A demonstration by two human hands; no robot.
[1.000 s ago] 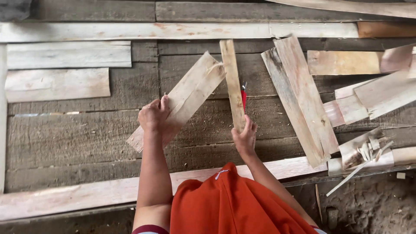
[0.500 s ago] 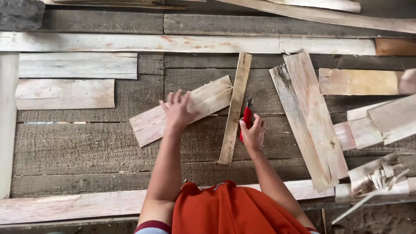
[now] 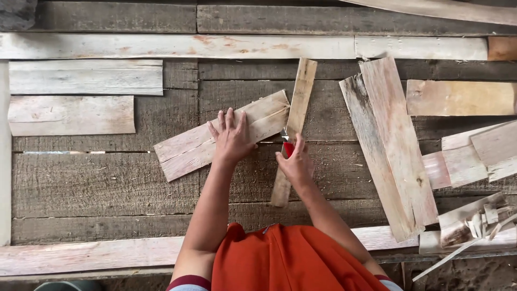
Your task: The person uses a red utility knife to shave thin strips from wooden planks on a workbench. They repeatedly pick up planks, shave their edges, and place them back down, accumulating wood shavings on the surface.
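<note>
1. At the bottom centre of the frame an orange garment (image 3: 293, 258) covers the person's lap, with both bare forearms reaching up from it toward the middle of the picture.
2. The right hand (image 3: 295, 164) sits just right of centre, its grip closed around a red-handled tool (image 3: 288, 147) whose metal tip pokes out above the fingers; what kind of tool it is cannot be told. The hand lies over a narrow wooden strip (image 3: 295, 116).
3. That narrow wooden strip runs nearly upright, leaning slightly right, from lower centre up to upper centre of the frame.
4. The left hand (image 3: 231, 137) lies flat, fingers spread wide, holding nothing and pressing down on a slanted pale plank (image 3: 188, 151) at centre, left of the strip.
5. The slanted pale plank rises from lower left to upper right, and its upper end meets the strip's left edge.
6. All of it lies on a floor of dark grey weathered boards (image 3: 107, 183).
7. Right of centre, two long planks (image 3: 393, 145) lie side by side, tilted. At the lower right is a heap of offcuts and splinters (image 3: 479, 221).
8. In the upper left, two short pale boards (image 3: 81, 94) lie stacked one above the other, and a long pale board (image 3: 215, 47) crosses the top of the frame.
</note>
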